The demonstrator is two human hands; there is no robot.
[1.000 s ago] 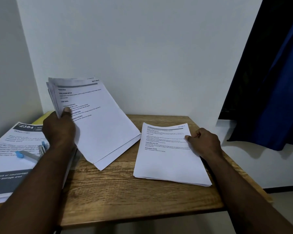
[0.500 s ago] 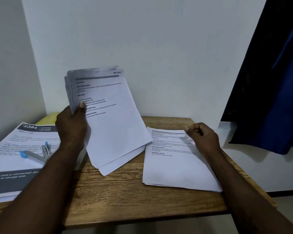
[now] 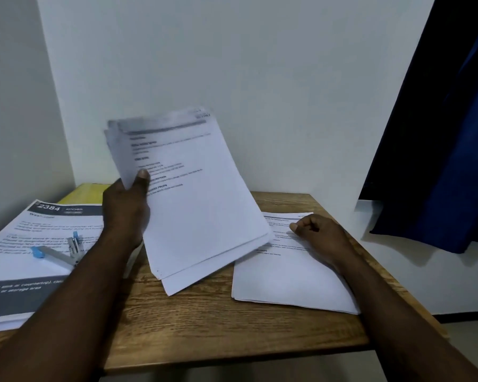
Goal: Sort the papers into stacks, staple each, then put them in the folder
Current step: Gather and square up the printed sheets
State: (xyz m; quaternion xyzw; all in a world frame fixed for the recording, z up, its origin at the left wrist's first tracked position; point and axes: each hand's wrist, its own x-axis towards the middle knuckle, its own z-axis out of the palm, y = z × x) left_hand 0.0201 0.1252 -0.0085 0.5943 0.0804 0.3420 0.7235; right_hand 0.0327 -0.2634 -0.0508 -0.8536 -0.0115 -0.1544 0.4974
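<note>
The wooden tabletop (image 3: 218,326) carries everything. Left of my left grip (image 3: 126,213) lies a large printed sheet headed 2384 (image 3: 20,260), kept clear of the sorting space, I judge. That grip is closed round a sheaf of papers (image 3: 202,216), thumb across the front, tilted up, probably so the header reads. Under my right grip (image 3: 319,235) a flat stack (image 3: 284,282) collects sorted pages. Its fingers are curled, and I cannot tell whether they pinch the top sheet. The stapler (image 3: 66,250) waits left of the left grip.
</note>
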